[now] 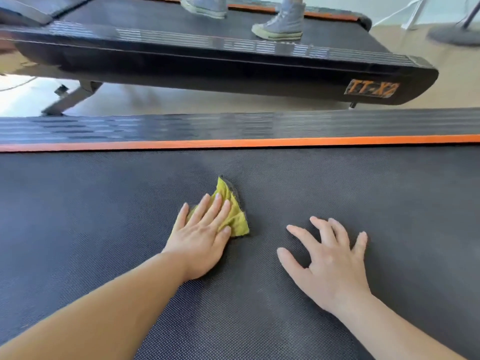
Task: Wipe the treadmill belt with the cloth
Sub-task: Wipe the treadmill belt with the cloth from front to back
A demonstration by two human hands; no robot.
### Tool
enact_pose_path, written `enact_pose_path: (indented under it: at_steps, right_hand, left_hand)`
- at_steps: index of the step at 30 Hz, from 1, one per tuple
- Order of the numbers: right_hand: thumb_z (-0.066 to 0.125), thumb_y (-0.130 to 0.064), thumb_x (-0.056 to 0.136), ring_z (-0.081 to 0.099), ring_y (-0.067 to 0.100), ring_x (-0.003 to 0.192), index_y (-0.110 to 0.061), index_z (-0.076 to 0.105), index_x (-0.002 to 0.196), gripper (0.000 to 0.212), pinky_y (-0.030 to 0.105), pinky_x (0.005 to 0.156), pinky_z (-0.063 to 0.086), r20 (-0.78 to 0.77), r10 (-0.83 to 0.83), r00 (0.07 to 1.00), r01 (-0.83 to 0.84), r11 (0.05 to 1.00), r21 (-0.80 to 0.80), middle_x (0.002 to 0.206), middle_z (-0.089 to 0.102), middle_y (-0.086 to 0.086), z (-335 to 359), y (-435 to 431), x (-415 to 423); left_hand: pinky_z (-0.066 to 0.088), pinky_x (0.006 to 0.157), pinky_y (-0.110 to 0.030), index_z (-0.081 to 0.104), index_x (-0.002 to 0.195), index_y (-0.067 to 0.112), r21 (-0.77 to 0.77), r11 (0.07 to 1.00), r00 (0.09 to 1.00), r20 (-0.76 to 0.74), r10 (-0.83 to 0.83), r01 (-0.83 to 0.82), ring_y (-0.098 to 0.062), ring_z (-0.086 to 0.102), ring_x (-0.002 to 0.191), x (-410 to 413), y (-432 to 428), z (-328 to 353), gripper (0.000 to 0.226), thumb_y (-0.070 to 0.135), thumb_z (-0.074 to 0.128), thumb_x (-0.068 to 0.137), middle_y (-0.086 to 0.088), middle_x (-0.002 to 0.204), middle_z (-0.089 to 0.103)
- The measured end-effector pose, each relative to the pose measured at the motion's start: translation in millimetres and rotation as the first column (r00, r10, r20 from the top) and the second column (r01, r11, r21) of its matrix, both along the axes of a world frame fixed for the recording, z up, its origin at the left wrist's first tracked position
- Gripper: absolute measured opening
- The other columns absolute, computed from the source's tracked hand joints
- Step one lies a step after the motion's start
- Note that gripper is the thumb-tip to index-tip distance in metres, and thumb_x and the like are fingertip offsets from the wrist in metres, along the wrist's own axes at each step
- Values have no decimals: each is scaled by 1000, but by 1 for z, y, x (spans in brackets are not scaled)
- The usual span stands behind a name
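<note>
Treadmill belt (104,229): dark, textured, fills the lower frame; orange stripe (259,143) and ribbed side rail (233,124) along its far edge.

Cloth (235,216): yellow-green, crumpled, lying on the belt near centre.

Left hand (201,237): flat, fingers straight, pressing down on the cloth.

Right hand (330,258): fingers spread and relaxed, resting on the bare belt just beside the cloth, grasping nothing.

Second treadmill (233,71): beyond, black, orange label; two pale sneakers (281,23) stand on it.
</note>
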State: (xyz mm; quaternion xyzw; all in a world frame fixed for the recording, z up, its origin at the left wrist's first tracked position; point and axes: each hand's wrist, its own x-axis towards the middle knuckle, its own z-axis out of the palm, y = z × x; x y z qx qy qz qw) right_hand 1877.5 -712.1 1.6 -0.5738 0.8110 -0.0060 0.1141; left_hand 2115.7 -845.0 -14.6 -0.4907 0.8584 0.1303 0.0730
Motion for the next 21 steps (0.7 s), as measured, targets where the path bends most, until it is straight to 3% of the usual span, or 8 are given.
enact_pose_path:
  at_steps: [2,5,9,12,14,16,18,21]
  right_hand:
    - [14,-87,85,4,25,156,-58,25,153,75,76,117,0,7,-8,1000,8,999,-54,166,19,-4,6,-25,-5]
    - [5,-87,87,-18,33,156,-60,-4,155,74,77,115,-7,-51,17,999,-15,999,30,172,-7,-4,1,-63,-8]
    - [0,-85,88,-22,35,155,-59,-14,154,72,78,113,-6,-84,-18,996,18,1000,-2,172,-16,-5,-18,-76,-5]
    - [-1,-85,87,-21,35,156,-59,-14,154,73,79,113,-6,-88,-5,996,6,1000,10,172,-16,-5,-23,-79,-5]
    - [-1,-85,87,-22,35,156,-60,-16,153,72,78,113,-6,-90,-17,996,18,1000,3,172,-17,-5,-24,-81,-6]
    - [-1,-84,87,-22,34,156,-60,-17,153,72,78,113,-6,-100,-14,995,15,1000,10,172,-18,-5,-22,-82,-5]
    - [-1,-84,88,-22,34,156,-60,-16,153,72,78,114,-6,-107,-15,994,16,1000,12,171,-18,-5,-22,-81,-3]
    - [-1,-85,87,-21,33,156,-62,-16,152,71,77,114,-5,-118,-26,993,28,999,15,171,-17,-7,-23,-82,-4]
  left_hand:
    - [-19,125,-46,-22,156,45,12,1000,1000,-3,3,-3,-6,-38,147,-1,-3,1,64,60,-7,95,22,162,-32]
    - [-19,124,-47,-24,156,44,9,999,999,-2,-47,47,-6,-39,146,1,-1,2,70,66,-12,91,22,161,-34]
    - [-20,124,-44,-26,154,47,29,982,981,56,-185,184,-3,-38,146,32,-41,5,76,73,-23,82,25,160,-35]
    - [-14,126,-48,-19,158,42,-21,992,987,105,124,-123,-8,-29,151,49,-90,4,72,67,-9,92,20,166,-25]
    - [-14,125,-53,-11,163,33,-50,921,920,51,388,-386,-13,-24,155,28,-102,-1,65,54,4,103,13,169,-21]
    - [-18,123,-55,-6,164,26,-14,867,867,-22,497,-498,-18,-24,155,-14,-97,0,64,48,9,106,7,171,-19]
    - [-17,122,-58,-4,165,23,18,931,928,-79,365,-364,-18,-24,156,-54,-79,3,64,46,11,107,6,172,-16]
    - [-19,123,-54,-8,164,28,-4,993,993,-21,-115,115,-11,-27,153,-68,-65,6,62,47,12,108,11,169,-21]
